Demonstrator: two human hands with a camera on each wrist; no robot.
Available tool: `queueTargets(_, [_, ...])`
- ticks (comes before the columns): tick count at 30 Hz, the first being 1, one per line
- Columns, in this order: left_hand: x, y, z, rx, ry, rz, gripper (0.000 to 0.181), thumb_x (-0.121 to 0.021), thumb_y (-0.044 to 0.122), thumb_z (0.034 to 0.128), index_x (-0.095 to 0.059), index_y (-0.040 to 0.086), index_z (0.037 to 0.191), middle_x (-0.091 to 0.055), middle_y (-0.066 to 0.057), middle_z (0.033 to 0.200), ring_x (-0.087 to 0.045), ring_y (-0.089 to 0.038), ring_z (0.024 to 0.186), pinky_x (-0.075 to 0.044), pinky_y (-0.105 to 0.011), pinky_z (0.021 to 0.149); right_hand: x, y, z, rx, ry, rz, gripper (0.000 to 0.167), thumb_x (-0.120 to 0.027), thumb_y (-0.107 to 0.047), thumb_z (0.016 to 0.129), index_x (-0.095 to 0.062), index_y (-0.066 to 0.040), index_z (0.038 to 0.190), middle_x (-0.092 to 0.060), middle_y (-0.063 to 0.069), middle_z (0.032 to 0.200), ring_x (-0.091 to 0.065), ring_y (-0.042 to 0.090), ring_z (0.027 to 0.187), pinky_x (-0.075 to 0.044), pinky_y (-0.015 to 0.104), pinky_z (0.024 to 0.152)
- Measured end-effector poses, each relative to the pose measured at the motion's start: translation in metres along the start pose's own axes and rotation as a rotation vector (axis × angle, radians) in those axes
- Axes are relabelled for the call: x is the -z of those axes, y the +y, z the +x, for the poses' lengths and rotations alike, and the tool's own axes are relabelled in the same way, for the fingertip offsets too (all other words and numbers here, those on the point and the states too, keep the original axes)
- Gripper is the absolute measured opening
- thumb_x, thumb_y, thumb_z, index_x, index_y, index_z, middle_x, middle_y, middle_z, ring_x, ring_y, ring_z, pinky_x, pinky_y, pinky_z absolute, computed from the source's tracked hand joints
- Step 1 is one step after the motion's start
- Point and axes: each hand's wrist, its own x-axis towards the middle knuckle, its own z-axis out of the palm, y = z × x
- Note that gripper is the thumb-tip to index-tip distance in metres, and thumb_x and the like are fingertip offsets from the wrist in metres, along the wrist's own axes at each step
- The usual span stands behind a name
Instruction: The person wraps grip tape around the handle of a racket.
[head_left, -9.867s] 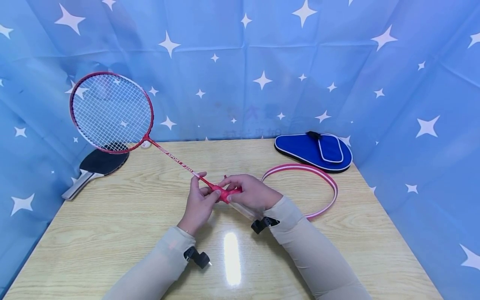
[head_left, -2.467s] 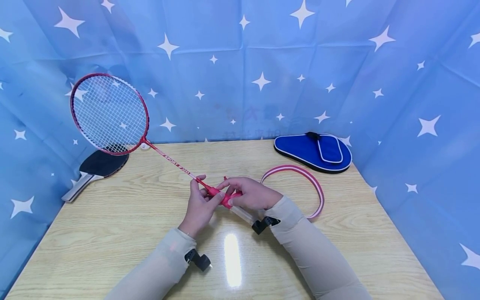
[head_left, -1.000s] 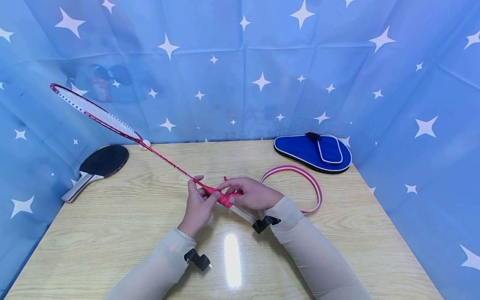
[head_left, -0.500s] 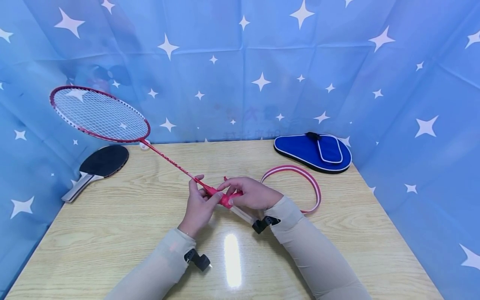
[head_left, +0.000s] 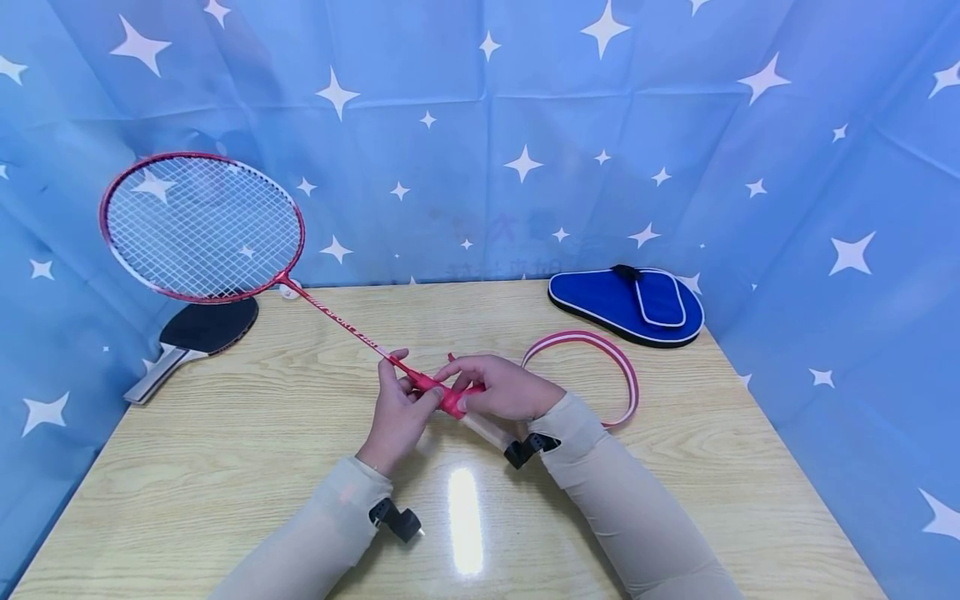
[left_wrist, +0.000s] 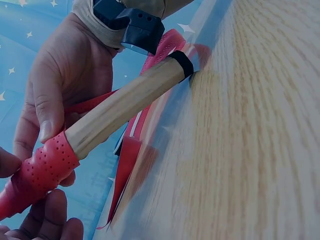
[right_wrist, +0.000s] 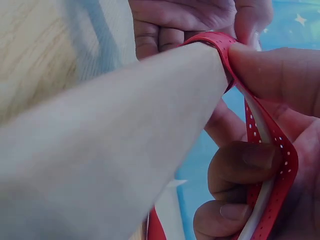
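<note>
A red badminton racket [head_left: 337,317] slants up to the left, its head above the table. My left hand [head_left: 397,417] holds it where the shaft meets the handle, fingers and thumb on the red-wrapped part. Red perforated grip tape [left_wrist: 42,165] is wound round the upper handle; the lower handle [left_wrist: 125,102] is bare wood with a dark band at its end. My right hand [head_left: 510,387] pinches the tape at the edge of the winding, the thumb against it in the right wrist view. Loose tape [right_wrist: 275,165] runs through its curled fingers and loops onto the table.
A black table tennis bat [head_left: 210,325] lies at the back left, partly behind the racket head. Beside it sits a white ball [head_left: 289,290]. A blue bat case [head_left: 615,296] lies at the back right. Starred blue cloth [head_left: 465,150] hangs behind the wooden table [head_left: 247,467].
The racket has turned about its shaft: edge-on a second ago, its face shows now. Over ten seconds the loose tape loop has become smaller. Both hands stay nearly in place.
</note>
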Motion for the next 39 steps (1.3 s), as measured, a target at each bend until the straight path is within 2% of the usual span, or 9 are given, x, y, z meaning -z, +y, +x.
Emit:
queueTargets(8, [0.0002, 0.0009, -0.0005, 0.004, 0.003, 0.019, 0.077, -0.071, -0.001, 0.0935, -0.023, 0.015, 0.151, -0.067, -0.021, 0.104, -0.071, -0.021, 0.083, -0.061, -0.034, 0.076, -0.0001, 0.0023, 0.0012, 0.014, -0.002, 0.003, 0.051, -0.076, -0.008, 0.094, -0.065, -0.029, 0.14, -0.075, -0.006, 0.108, -0.068, 0.018, 0.103, -0.055, 0.038, 0.083])
queueTargets(14, [0.0001, -0.0003, 0.0017, 0.0, 0.01, -0.007, 0.075, -0.069, -0.003, 0.0929, -0.023, 0.013, 0.15, -0.068, -0.023, 0.104, -0.072, -0.021, 0.084, -0.06, -0.026, 0.075, 0.001, 0.0016, 0.0001, 0.025, -0.029, 0.0, 0.053, -0.07, -0.006, 0.097, -0.063, -0.029, 0.144, -0.076, -0.007, 0.11, -0.069, 0.016, 0.104, -0.055, 0.038, 0.088])
queueTargets(17, [0.0005, -0.0004, 0.0021, 0.001, 0.006, -0.006, 0.075, -0.068, -0.003, 0.0935, -0.022, 0.013, 0.151, -0.069, -0.025, 0.106, -0.073, -0.021, 0.086, -0.06, -0.027, 0.076, 0.0007, 0.002, 0.0002, 0.026, -0.032, 0.0, 0.054, -0.068, -0.004, 0.097, -0.062, -0.028, 0.145, -0.076, -0.007, 0.109, -0.069, 0.015, 0.103, -0.055, 0.037, 0.087])
queueTargets(22, [0.0025, 0.0013, 0.0017, 0.001, -0.016, 0.029, 0.077, -0.069, -0.001, 0.0962, -0.022, 0.013, 0.155, -0.071, -0.027, 0.112, -0.073, -0.023, 0.091, -0.059, -0.03, 0.079, -0.0005, 0.0031, 0.0012, 0.028, -0.005, -0.002, 0.051, -0.073, -0.007, 0.096, -0.063, -0.027, 0.142, -0.076, -0.006, 0.105, -0.069, 0.017, 0.099, -0.054, 0.036, 0.08])
queueTargets(29, [0.0041, 0.0006, 0.0017, 0.021, -0.016, 0.077, 0.076, -0.073, 0.006, 0.0971, -0.026, 0.016, 0.156, -0.073, -0.023, 0.11, -0.076, -0.026, 0.094, -0.059, -0.034, 0.082, -0.0017, 0.0047, 0.0022, 0.025, 0.019, -0.004, 0.048, -0.077, -0.011, 0.095, -0.063, -0.028, 0.138, -0.074, -0.005, 0.101, -0.068, 0.019, 0.098, -0.054, 0.039, 0.085])
queueTargets(34, [0.004, -0.0006, 0.0019, 0.036, -0.018, 0.103, 0.08, -0.077, 0.011, 0.0959, -0.024, 0.018, 0.157, -0.074, -0.022, 0.106, -0.077, -0.023, 0.089, -0.059, -0.027, 0.077, -0.0021, 0.004, 0.0029, 0.045, 0.011, -0.003, 0.048, -0.077, -0.008, 0.095, -0.063, -0.024, 0.137, -0.074, -0.004, 0.1, -0.069, 0.017, 0.098, -0.055, 0.036, 0.085])
queueTargets(39, [0.0036, -0.0004, 0.0022, 0.032, -0.02, 0.102, 0.078, -0.074, 0.009, 0.0966, -0.023, 0.017, 0.155, -0.075, -0.023, 0.104, -0.076, -0.022, 0.086, -0.056, -0.025, 0.071, -0.0015, 0.0021, 0.0021, 0.045, 0.0, 0.001, 0.049, -0.076, -0.009, 0.095, -0.063, -0.026, 0.139, -0.074, -0.004, 0.103, -0.069, 0.017, 0.099, -0.056, 0.035, 0.084])
